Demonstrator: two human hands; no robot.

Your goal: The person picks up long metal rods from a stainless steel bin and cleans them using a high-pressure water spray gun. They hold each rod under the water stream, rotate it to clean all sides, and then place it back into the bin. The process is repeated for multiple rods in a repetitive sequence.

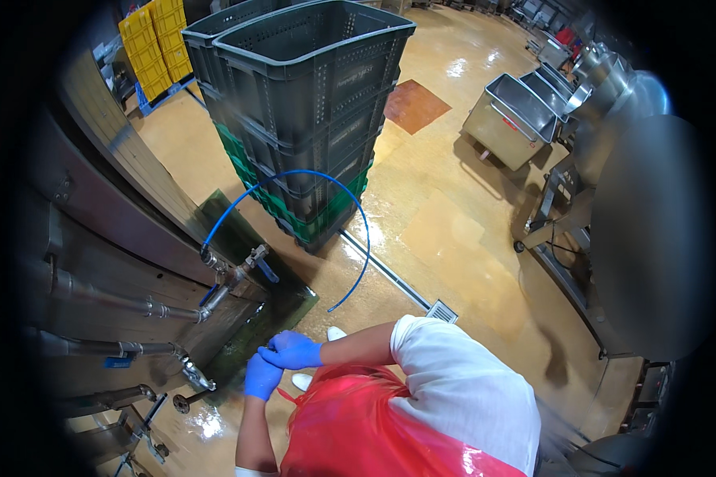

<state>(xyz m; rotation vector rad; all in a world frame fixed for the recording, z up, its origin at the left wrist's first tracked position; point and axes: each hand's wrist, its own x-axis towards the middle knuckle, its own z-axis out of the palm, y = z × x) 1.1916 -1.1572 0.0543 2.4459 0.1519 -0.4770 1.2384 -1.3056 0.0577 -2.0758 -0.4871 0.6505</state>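
Note:
My left hand [262, 377] and my right hand [293, 352], both in blue gloves, are pressed together in front of the red apron [358, 425]. The right hand lies over the left one with its fingers bent around it. Left fingertips are hidden beneath the right hand, and whether anything small is between the hands does not show. Beyond them a thin blue hose [367, 230] arches up from a metal pipe valve [254, 256], its free end hanging apart from my hands. The valve has a blue lever [267, 273].
A tall stack of dark grey crates [310, 103] with green ones low down stands ahead. Metal pipes [127, 302] run along the left wall. A floor drain [442, 312] lies ahead right. Wheeled metal tubs [511, 119] and steel machinery [640, 222] are at right; yellow crates [153, 48] far left.

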